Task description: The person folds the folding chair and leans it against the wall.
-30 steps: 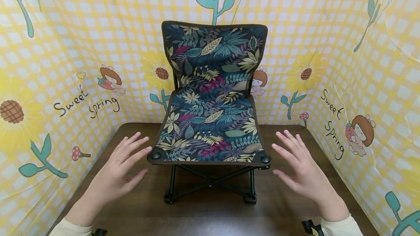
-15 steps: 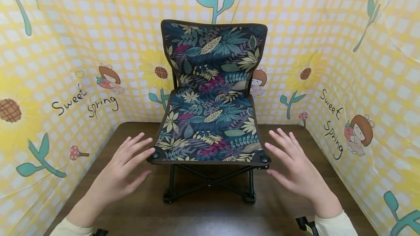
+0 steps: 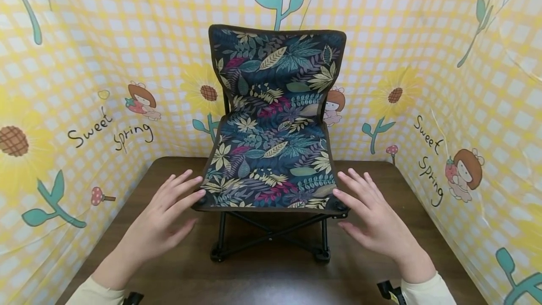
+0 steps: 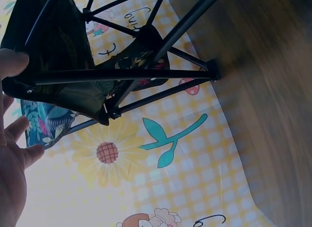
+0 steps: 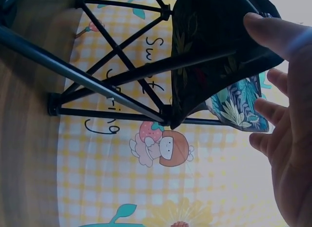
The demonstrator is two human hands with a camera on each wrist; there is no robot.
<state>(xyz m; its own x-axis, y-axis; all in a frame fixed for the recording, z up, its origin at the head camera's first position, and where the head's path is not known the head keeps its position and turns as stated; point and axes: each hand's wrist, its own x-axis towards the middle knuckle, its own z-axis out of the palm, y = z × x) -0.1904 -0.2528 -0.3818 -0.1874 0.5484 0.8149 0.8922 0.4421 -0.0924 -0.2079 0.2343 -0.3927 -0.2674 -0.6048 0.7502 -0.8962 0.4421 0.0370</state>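
Note:
A small folding chair (image 3: 271, 164) with dark leaf-print fabric and a black crossed-tube frame stands unfolded, its front facing me. My left hand (image 3: 161, 220) is at the seat's front left corner, fingers spread and fairly straight, with fingertips over or touching the corner. At the front right corner, my right hand (image 3: 374, 215) mirrors it, the index fingertip over the black corner cap. In each wrist view the thumb lies near the seat's underside and the other fingers are apart; firm contact is hard to tell. The chair's legs (image 4: 161, 61) show beneath the fabric.
The chair stands on a dark brown wooden tabletop (image 3: 271, 281). Yellow checked cloth (image 3: 169, 51) with sunflowers and lettering hangs behind and on both sides, close to the table's edges. Black wrist straps (image 3: 388, 291) sit at the sleeves.
Both hands have moved inward to the seat's front corners, the right hand further than the left. The chair has stayed in place.

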